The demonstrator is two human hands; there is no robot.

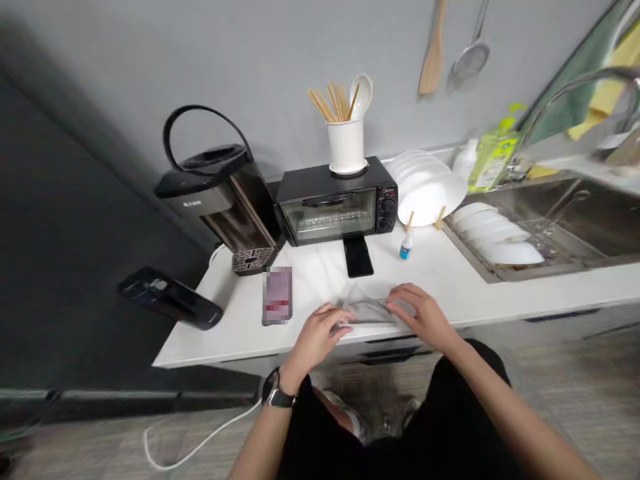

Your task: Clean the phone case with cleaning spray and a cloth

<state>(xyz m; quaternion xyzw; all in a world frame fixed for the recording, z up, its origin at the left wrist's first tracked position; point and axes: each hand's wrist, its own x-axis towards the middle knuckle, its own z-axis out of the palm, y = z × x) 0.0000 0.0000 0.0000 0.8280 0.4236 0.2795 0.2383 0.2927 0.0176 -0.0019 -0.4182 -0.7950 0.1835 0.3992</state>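
Observation:
At the counter's front edge, a thin see-through plastic sheet [371,311] lies between my hands; whether it is a bag or a film I cannot make out. My left hand [320,333], below a wristwatch [280,393], pinches its left end with curled fingers. Its right end is gripped between the thumb and fingers of my right hand [417,313]. Just behind the sheet lies a black phone [358,256], screen up. A small white and blue bottle [406,245] stands to the right of that phone. Left of my left hand is a flat purplish, pixelated rectangular item [278,295].
A toaster oven [335,207] carries a white holder [347,147] of chopsticks and a spoon. To the left stand a water dispenser [225,207] and a dark cylindrical object [170,298]. White plates [425,193] lean in a rack beside the sink [575,257], which holds bowls [493,233].

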